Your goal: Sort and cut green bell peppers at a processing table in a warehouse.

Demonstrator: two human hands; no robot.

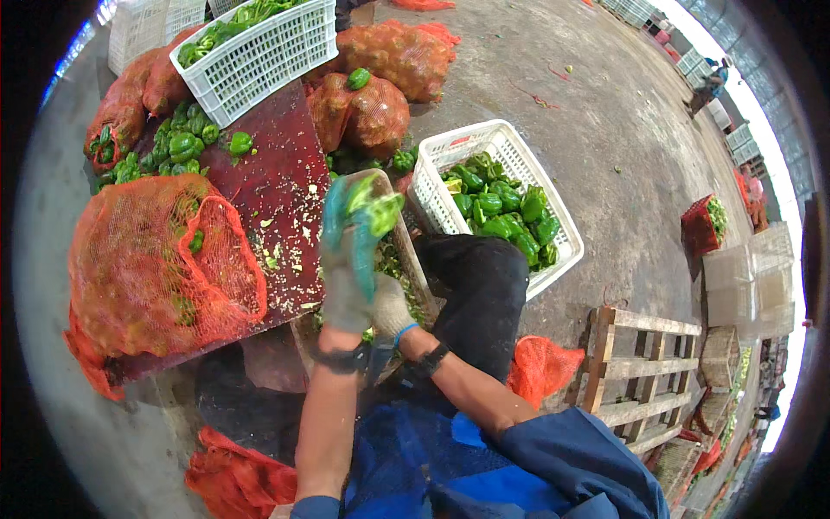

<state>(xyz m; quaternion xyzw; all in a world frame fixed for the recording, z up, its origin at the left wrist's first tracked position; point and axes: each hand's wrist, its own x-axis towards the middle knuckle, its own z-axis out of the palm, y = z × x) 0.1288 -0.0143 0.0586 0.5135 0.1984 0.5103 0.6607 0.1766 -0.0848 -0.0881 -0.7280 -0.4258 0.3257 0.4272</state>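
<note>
My left hand [347,272], in a grey glove with teal-coated fingers, is closed round a green bell pepper [380,213]. Both are smeared by motion, and the pepper's pale green parts look cut or broken. My right hand [393,308], in a whitish knit glove, is close beside and partly behind the left; its fingers are hidden. Beneath both hands is a narrow trough-like container [421,290] with green scraps in it. To its right, a white plastic crate [566,227] holds several glossy green bell peppers [489,204].
A dark red board [281,199] strewn with pale bits lies left, bearing loose peppers [184,147], an orange mesh sack [138,268] and another white crate [259,67]. Full mesh sacks [380,117] stand beyond. A wooden pallet [644,368] is right; a person [709,86] is far off.
</note>
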